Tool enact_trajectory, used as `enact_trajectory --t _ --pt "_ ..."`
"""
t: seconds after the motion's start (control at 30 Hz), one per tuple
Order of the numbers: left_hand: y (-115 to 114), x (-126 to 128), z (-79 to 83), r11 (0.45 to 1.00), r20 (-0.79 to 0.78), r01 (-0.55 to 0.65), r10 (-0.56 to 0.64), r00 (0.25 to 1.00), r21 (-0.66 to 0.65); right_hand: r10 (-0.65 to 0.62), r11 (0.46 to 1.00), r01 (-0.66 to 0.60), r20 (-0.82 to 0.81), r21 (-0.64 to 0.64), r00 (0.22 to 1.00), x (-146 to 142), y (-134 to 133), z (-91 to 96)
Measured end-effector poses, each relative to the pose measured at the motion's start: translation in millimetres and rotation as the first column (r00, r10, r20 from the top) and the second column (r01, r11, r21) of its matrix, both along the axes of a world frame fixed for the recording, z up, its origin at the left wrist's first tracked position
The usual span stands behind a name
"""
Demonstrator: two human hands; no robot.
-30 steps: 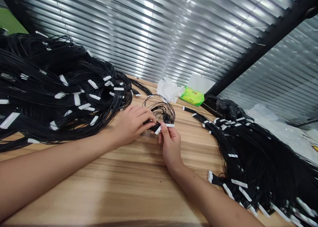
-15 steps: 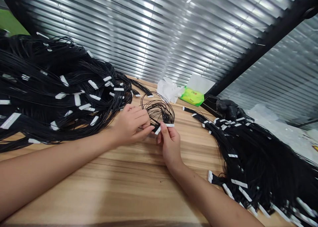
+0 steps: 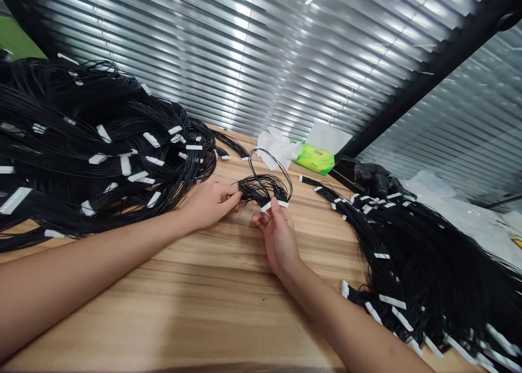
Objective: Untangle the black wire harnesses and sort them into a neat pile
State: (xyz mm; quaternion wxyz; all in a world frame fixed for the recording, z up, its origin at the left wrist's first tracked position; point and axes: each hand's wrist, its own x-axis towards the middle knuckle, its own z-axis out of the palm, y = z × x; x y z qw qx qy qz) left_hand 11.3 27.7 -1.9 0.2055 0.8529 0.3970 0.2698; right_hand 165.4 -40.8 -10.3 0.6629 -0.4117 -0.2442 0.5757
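Note:
A small looped black wire harness (image 3: 265,185) with two white connectors (image 3: 278,203) sits between my hands above the wooden table (image 3: 204,297). My right hand (image 3: 277,234) pinches the white connector ends between thumb and fingers. My left hand (image 3: 212,201) grips the bunched black wires on the loop's left side, fingers closed around them.
A large pile of black harnesses with white connectors (image 3: 89,144) covers the table's left side. Another pile (image 3: 416,259) runs along the right edge. A green tissue pack (image 3: 316,159) and crumpled white tissue (image 3: 277,146) lie at the back, beside a black object (image 3: 371,177).
My left hand has slid left along the wires and gathered the loop into a tighter bundle. My right hand has lifted the connectors slightly.

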Motion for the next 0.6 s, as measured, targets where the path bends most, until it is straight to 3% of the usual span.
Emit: enact_trajectory --t 0.13,0.23,0.4,0.5,0.6 --pt "0.2 1.6 -0.2 0.986 -0.002 0.134 -0.134 0.991 0.097 0.007 1.0 -0.008 0.035 0.023 0.999 -0.3 0.2 -2.8" --pt "0.0 1.4 -0.1 0.973 0.1 0.178 -0.193 0.976 0.145 0.106 0.993 -0.105 -0.017 0.056 0.994 -0.7 -1.6 -1.9" --pt "-2.9 -4.2 -1.4 0.985 0.407 0.094 -0.146 0.902 0.146 0.283 0.958 -0.286 -0.234 0.021 0.93 0.0 -7.8 6.4" --pt "-5.2 -4.8 -2.5 0.981 0.53 0.073 -0.159 0.833 0.181 0.38 0.92 -0.392 -0.267 0.011 0.885 -1.0 -14.4 13.4" --pt "-8.4 -2.9 -1.1 0.975 0.439 0.161 -0.214 0.873 0.155 0.495 0.866 -0.497 -0.214 0.047 0.842 -2.3 -20.7 18.0"
